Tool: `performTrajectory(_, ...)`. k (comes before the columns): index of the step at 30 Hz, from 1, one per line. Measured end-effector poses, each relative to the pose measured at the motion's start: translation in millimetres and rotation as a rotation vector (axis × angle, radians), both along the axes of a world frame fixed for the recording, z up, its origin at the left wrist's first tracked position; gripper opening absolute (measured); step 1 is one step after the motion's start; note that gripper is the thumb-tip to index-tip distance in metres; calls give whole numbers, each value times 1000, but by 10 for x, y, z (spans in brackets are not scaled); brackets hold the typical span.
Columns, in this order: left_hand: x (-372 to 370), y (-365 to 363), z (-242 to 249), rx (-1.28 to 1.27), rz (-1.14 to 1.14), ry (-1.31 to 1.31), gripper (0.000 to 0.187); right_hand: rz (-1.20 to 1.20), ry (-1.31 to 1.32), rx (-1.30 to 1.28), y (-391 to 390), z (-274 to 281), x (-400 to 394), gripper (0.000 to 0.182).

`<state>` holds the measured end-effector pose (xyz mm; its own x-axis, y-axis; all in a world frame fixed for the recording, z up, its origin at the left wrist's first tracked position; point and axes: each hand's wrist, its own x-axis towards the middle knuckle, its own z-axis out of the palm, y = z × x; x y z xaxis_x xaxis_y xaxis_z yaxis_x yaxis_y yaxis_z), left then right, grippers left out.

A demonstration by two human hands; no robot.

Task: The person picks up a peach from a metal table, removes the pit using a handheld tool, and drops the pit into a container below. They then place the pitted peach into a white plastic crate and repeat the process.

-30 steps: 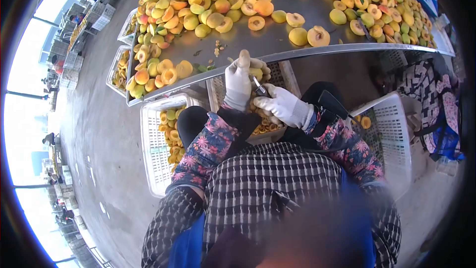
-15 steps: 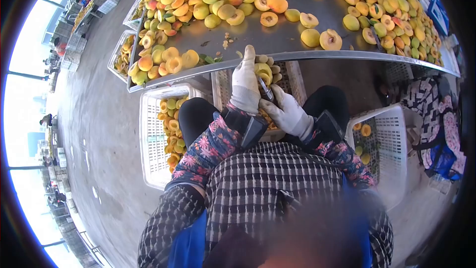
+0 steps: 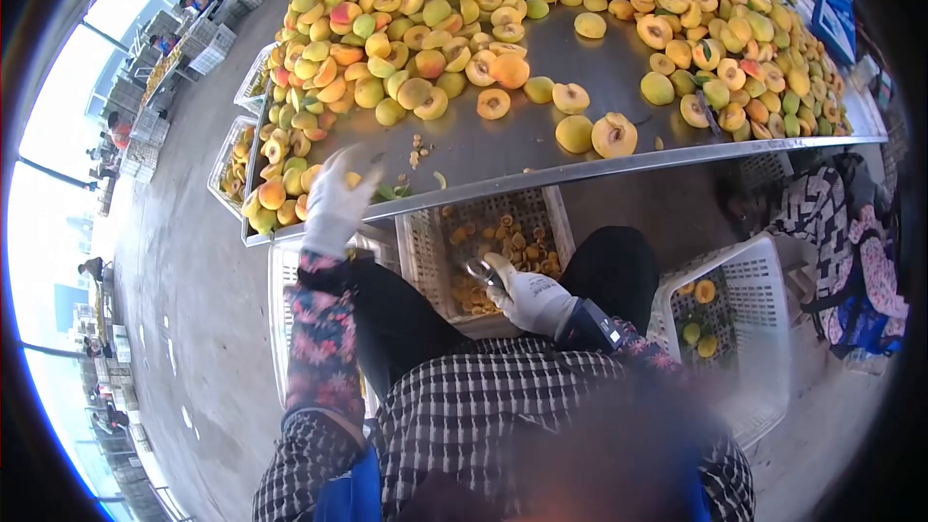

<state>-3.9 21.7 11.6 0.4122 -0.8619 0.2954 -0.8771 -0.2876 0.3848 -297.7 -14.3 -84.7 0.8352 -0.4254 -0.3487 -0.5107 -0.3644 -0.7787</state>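
Observation:
My left hand [image 3: 338,201], in a white glove, is smeared by motion over the table's front left corner, right at the peach halves [image 3: 371,91] heaped there. Its fingers are too blurred to read. In my gloved right hand [image 3: 536,300] is a small metal pitting tool [image 3: 478,271] with a rounded, shiny tip, pointing up and left. That hand is closed around it, above a crate [image 3: 418,266] between my knees. Small orange-brown pieces, looking like pits and scraps, lie in this crate.
The metal table [image 3: 474,150] carries large heaps of whole and halved yellow peaches. A white crate [image 3: 764,280] with a few fruits stands at my right, another [image 3: 280,314] by my left leg. A dark knife-like strip [image 3: 709,114] lies among the right heap. People work far left.
My left hand has left the right one and swung left to the table corner, away from the peach they were working on. My right hand has lowered slightly, keeping the tool.

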Motion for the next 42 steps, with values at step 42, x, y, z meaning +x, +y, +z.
performTrajectory(42,-1227,-345,-476,-328,-41,1884,35,-187,-350,-679,-189,508,111,33)
